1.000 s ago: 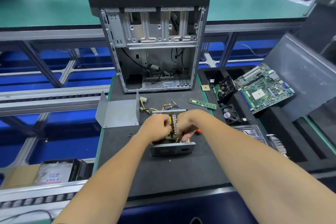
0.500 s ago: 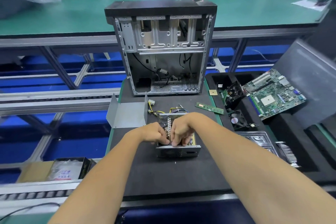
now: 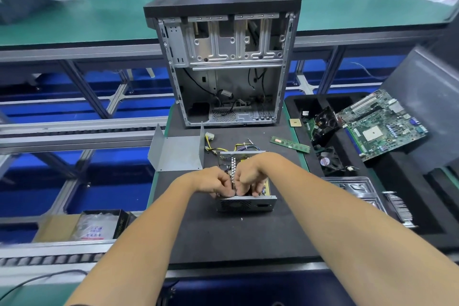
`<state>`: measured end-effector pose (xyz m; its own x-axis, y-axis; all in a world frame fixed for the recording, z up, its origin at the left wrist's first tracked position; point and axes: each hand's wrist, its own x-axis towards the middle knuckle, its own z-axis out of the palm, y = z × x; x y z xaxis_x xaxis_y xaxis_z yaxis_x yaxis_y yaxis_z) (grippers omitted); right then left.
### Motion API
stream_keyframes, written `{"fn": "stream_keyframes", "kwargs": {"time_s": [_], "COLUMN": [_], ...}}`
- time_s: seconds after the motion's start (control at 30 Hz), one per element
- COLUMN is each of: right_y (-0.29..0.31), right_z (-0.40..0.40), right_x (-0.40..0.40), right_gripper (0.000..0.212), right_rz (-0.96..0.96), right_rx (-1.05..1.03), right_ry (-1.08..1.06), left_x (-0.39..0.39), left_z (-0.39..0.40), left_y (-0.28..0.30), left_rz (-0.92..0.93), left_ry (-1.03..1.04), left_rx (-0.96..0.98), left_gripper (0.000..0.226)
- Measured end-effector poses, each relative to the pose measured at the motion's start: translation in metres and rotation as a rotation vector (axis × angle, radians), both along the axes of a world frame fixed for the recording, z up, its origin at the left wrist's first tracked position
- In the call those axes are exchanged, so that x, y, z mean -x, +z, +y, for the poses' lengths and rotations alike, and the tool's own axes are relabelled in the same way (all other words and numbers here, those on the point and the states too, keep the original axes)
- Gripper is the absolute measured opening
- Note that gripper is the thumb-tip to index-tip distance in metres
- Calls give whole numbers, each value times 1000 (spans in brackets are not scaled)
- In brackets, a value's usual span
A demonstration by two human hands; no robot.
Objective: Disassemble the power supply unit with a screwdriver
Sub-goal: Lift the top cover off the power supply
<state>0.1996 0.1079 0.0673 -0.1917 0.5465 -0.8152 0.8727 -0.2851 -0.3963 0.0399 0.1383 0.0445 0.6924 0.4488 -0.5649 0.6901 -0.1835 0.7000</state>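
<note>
Hands (image 3: 234, 182) gripping inside opened power supply unit (image 3: 246, 202)

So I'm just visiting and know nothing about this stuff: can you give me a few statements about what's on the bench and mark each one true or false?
1. Both hands, the left hand and the right hand, are inside the open power supply unit. True.
2. The power supply unit still has its cover on. False: the bent grey metal cover lies apart, to its left.
3. The computer case stands open behind the unit. True.
4. The green motherboard is mounted in the case. False: it lies in the black tray on the right.
5. A memory stick lies on the black mat. True.
</note>
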Motion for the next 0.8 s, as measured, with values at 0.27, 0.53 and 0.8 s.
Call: {"fn": "stream_keyframes", "kwargs": {"time_s": [0.27, 0.53, 0.8], "right_y": [-5, -6, -6], "right_z": [5, 7, 8], "right_x": [5, 5, -1], "right_gripper": [17, 7, 25], "right_rz": [-73, -84, 27], "right_rx": [-22, -39, 14], "right_ry": [120, 118, -1], "left_x": [-5, -4, 1], "left_z": [0, 0, 3], "left_y": [0, -5, -10], "left_rz": [4, 19, -38], "left_ry": [-44, -51, 68], "left_rx": [-37, -64, 80], "left_gripper": [20, 13, 21]}}
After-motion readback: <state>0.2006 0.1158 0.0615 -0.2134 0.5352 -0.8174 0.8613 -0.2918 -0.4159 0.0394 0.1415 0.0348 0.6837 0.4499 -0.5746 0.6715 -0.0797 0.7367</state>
